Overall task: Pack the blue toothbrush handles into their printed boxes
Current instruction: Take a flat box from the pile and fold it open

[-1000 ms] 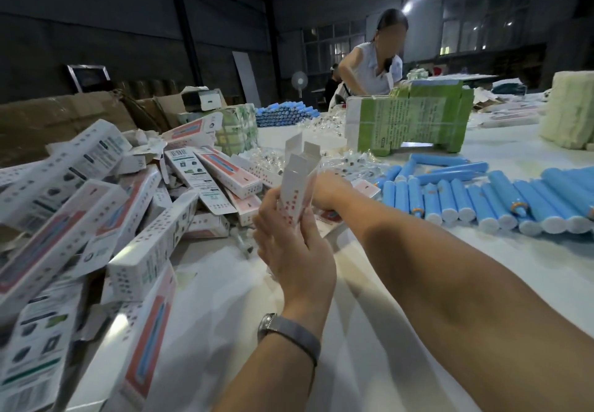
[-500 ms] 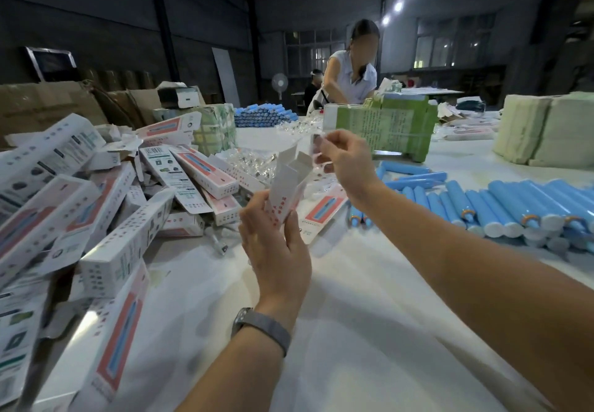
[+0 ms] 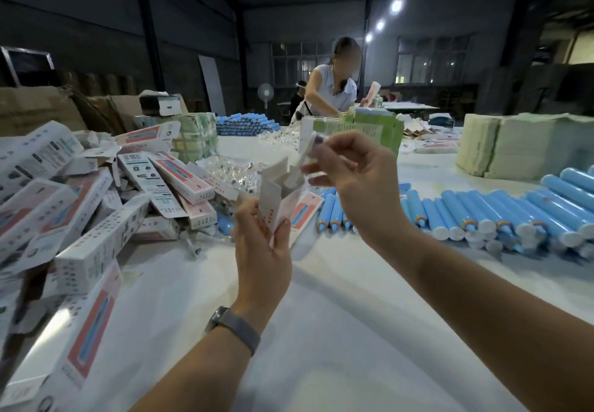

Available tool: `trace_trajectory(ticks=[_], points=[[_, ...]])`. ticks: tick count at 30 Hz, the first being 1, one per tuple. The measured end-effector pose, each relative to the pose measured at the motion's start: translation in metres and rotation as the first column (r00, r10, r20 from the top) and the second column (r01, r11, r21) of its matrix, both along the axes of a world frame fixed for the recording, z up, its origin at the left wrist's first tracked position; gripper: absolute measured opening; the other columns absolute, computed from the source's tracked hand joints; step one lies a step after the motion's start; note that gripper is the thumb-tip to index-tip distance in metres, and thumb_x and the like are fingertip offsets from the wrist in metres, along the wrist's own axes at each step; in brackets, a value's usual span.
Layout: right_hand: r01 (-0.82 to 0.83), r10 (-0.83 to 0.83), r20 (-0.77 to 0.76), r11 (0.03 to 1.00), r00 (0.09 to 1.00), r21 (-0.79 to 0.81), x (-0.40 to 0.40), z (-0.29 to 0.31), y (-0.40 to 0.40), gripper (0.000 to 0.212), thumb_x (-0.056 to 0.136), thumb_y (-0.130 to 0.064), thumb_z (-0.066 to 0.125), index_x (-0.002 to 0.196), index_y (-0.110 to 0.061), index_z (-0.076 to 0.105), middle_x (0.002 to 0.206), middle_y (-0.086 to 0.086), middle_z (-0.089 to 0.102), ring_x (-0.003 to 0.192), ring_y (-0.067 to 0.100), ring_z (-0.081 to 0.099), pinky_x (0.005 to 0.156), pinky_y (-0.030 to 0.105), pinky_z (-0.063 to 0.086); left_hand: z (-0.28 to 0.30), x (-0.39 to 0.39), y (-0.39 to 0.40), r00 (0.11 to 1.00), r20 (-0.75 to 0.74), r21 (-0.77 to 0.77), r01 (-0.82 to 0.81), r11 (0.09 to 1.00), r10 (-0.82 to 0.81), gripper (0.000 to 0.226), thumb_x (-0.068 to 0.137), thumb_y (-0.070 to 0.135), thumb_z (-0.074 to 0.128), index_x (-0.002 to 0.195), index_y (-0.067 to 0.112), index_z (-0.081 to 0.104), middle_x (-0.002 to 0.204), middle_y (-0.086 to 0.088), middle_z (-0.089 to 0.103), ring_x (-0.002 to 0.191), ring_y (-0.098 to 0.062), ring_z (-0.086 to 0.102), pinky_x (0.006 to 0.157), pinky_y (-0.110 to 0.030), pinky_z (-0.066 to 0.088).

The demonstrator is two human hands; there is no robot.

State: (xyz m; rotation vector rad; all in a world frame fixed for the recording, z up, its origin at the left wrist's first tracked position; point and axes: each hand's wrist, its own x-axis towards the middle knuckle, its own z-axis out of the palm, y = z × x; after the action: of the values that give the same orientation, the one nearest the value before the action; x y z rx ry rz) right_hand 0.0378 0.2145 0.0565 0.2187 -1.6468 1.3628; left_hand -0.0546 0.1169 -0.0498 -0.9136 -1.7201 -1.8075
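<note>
My left hand (image 3: 262,244) grips a white printed box (image 3: 277,197) held upright above the table, its top flaps open. My right hand (image 3: 356,180) is just above and right of the box mouth and pinches a small clear-wrapped item (image 3: 307,151) whose lower end points into the opening. Rows of blue toothbrush handles (image 3: 501,215) lie on the white table (image 3: 337,331) to the right, beyond my right forearm. A heap of printed boxes (image 3: 80,218) fills the left side.
A person (image 3: 332,90) works at the far side behind green cartons (image 3: 363,128). Clear-wrapped small parts (image 3: 234,170) lie mid-table, a second pile of blue handles (image 3: 247,123) further back. Stacked pale sheets (image 3: 520,144) stand at the right, brown cartons (image 3: 35,112) at the far left.
My right hand rose from the table with a small wrapped item and brought it over the box mouth. My left hand kept the box upright; the view shifted slightly.
</note>
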Motion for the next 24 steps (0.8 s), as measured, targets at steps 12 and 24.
trace_trajectory(ticks=[12,24], points=[[0.362,-0.393,-0.049,0.783,0.918,0.507,0.008,-0.016,0.026,0.020,0.087,-0.016,0.073,0.104,-0.018,0.064,0.099,0.001,0.060,0.083,0.017,0.061,0.065,0.036,0.053,-0.002,0.017,0.001,0.994,-0.049,-0.108,0.092,0.990,-0.098,0.049,0.092,0.013,0.068,0.119,0.036,0.033,0.111,-0.001,0.061,0.095,-0.029,0.064,0.078,-0.050,0.054],[0.127,-0.235,0.127,0.820,0.964,0.559,0.014,-0.029,0.037,0.040,0.096,-0.012,0.060,0.132,-0.029,0.056,0.120,-0.007,0.059,0.090,0.004,0.060,0.069,0.015,0.049,0.014,0.032,-0.005,0.941,-0.017,-0.070,0.335,0.939,-0.337,0.067,0.092,0.032,0.058,0.140,0.054,0.018,0.113,0.005,0.062,0.097,-0.019,0.068,0.082,-0.055,0.057]])
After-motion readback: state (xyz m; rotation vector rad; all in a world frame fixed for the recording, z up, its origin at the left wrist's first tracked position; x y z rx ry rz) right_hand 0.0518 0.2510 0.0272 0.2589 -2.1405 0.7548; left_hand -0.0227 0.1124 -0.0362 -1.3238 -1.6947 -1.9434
